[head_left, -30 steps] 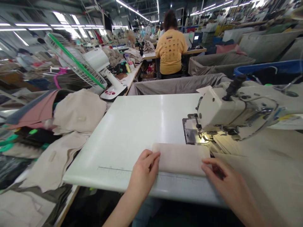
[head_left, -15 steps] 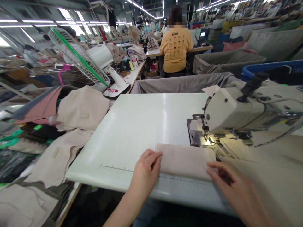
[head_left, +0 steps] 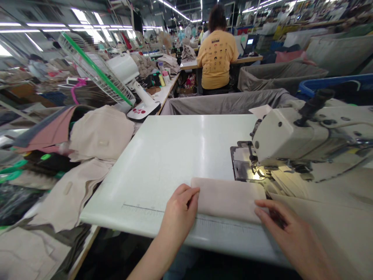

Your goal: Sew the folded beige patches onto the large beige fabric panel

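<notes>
A folded beige fabric piece (head_left: 227,197) lies on the white sewing table (head_left: 175,155), just in front of the sewing machine (head_left: 303,136). My left hand (head_left: 179,214) has its fingers curled on the fabric's left end, pinching the edge. My right hand (head_left: 287,229) rests on the fabric's right end, fingers bent and pressing it down. More beige cloth (head_left: 335,217) spreads under and beside the right hand, below the machine head. The machine's lamp lights the needle plate (head_left: 243,169) behind the fabric.
Piles of beige and pink fabric pieces (head_left: 87,147) lie left of the table. A white desk fan (head_left: 116,77) stands behind them. A person in a yellow shirt (head_left: 217,58) sits at a far table, back turned. Grey cloth bins (head_left: 227,103) stand beyond the table.
The view shifted slightly to the left a second ago. Both hands and the fabric have stayed in place since.
</notes>
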A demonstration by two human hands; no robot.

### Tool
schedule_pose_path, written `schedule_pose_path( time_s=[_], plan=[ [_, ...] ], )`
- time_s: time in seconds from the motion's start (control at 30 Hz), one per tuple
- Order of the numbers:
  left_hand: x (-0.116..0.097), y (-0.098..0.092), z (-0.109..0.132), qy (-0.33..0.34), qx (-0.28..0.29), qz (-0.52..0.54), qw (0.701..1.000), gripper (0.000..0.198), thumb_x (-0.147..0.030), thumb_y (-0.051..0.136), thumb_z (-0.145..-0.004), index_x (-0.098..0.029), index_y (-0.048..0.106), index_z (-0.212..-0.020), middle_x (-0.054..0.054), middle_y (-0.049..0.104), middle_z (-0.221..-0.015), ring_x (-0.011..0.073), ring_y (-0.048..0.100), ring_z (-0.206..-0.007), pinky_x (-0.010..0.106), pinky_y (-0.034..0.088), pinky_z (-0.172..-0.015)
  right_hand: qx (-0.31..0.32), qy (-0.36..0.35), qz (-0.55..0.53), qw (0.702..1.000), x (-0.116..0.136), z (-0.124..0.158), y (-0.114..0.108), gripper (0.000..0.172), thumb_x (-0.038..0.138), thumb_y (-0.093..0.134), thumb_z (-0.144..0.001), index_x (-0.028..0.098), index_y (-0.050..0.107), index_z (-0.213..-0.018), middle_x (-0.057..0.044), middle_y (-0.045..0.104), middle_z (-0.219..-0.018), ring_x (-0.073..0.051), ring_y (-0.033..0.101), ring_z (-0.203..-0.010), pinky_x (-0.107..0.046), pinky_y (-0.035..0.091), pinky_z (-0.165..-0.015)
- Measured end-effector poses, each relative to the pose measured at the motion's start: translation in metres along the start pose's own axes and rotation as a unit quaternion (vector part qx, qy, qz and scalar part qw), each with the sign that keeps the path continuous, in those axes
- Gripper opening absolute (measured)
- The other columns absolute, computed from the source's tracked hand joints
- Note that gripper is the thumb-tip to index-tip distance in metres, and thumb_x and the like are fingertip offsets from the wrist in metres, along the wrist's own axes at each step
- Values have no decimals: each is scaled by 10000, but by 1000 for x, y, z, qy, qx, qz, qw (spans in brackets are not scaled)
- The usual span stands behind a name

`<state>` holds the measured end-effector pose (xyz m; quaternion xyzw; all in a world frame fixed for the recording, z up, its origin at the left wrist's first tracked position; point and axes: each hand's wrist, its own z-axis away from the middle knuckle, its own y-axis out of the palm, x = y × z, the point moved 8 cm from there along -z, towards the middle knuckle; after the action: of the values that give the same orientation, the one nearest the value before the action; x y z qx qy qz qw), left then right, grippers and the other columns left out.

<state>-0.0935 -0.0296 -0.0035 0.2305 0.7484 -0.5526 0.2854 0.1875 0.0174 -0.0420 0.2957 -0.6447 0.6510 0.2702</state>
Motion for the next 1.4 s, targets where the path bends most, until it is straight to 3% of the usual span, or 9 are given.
schedule_pose_path(
  time_s=[0.2,0.4,0.6,0.7,0.97,1.4],
  plan=[
    [0,-1,-1,-2,0,-2,1000,239,-180,527,-920,-198,762,-962,43,660,-799,167,646,-734,299,562,-707,5,-4,-9,1000,6,-2,-2,340,587,617,-748,293,773,-816,-27,737,-688,-230,676,-578,-315,552,-536],
    [-2,0,-4,-1,12,-23,1000,247,-188,510,-918,-190,755,-939,43,654,-799,178,656,-747,312,560,-707,6,-6,-2,1000,-2,1,4,288,534,619,-811,299,761,-899,-20,759,-820,-229,703,-703,-311,570,-632],
    [-2,-1,-9,23,22,-49,998,258,-271,511,-925,-179,751,-945,47,666,-811,192,676,-735,329,570,-690,0,-65,-34,997,18,-1,1,260,446,570,-897,252,739,-936,-49,745,-919,-218,685,-769,-314,563,-711],
    [-1,-1,-11,39,17,-59,997,276,-315,507,-929,-186,752,-922,43,672,-802,196,681,-718,331,574,-672,1,-53,-42,998,20,-3,0,235,399,554,-908,246,731,-923,-50,745,-926,-223,693,-830,-313,556,-740],
    [-4,-3,-15,64,12,-77,995,321,-382,496,-933,-198,755,-890,28,681,-768,186,686,-680,302,571,-627,47,-20,-26,998,21,-7,2,197,338,554,-876,240,725,-888,-15,719,-821,-181,664,-718,-273,528,-680],
    [-4,-4,-15,52,18,-92,994,333,-401,482,-938,-214,754,-892,18,692,-782,179,691,-702,288,581,-651,34,1,-23,999,21,-10,2,204,340,539,-873,238,715,-873,-20,720,-842,-189,662,-753,-287,508,-714]
  ],
)
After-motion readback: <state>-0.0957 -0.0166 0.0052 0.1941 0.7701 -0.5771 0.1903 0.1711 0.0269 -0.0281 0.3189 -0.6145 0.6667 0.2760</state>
